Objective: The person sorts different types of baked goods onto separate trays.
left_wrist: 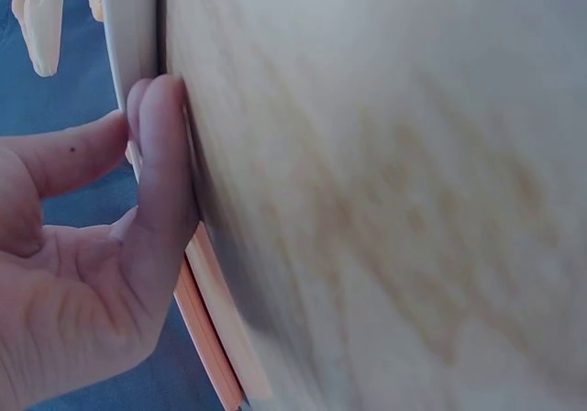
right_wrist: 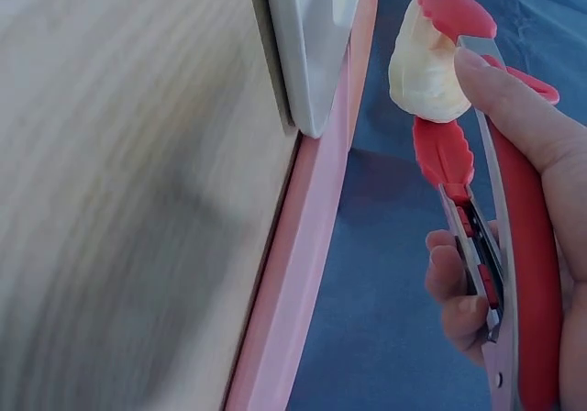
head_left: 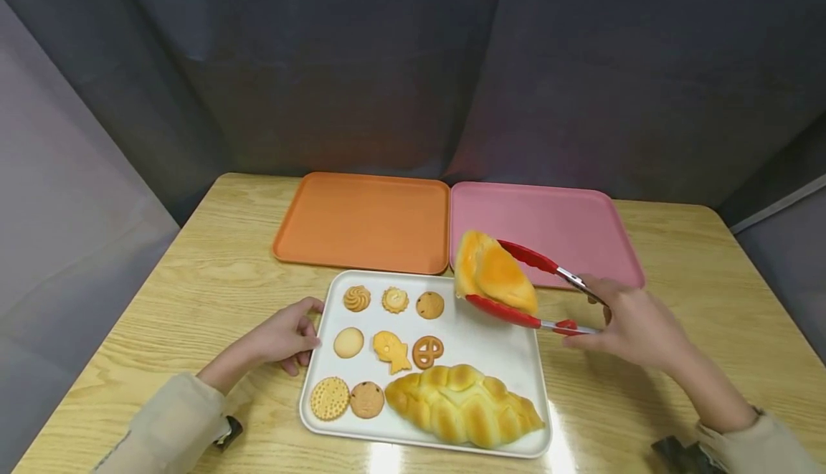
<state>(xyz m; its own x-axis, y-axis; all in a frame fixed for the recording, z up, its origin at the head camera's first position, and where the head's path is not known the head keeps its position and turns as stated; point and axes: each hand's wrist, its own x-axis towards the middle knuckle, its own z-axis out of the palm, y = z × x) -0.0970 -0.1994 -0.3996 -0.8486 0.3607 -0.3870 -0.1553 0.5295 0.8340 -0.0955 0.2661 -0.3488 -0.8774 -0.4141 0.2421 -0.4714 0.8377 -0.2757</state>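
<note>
My right hand [head_left: 639, 320] grips red-tipped metal tongs [head_left: 548, 325], with the thumb along one arm and the fingers curled round the other. Between the tongs' red heads is a golden-topped piece of bread [head_left: 503, 277], raised over the back right corner of the white tray [head_left: 497, 352]. In the right wrist view the bread [right_wrist: 426, 76] shows its pale side. My left hand [head_left: 287, 336] pinches the tray's left rim, thumb and fingers on the edge [left_wrist: 138, 53]. On the tray lie a large braided loaf [head_left: 464, 406], a fish-shaped cookie [head_left: 391, 351], a pretzel [head_left: 427, 352] and several round cookies [head_left: 348, 343].
An orange tray [head_left: 368, 219] and a pink tray [head_left: 548, 216] lie side by side behind the white tray. All stand on a wooden table [head_left: 213, 280]. Dark curtain [head_left: 361, 65] hangs along the table's back edge.
</note>
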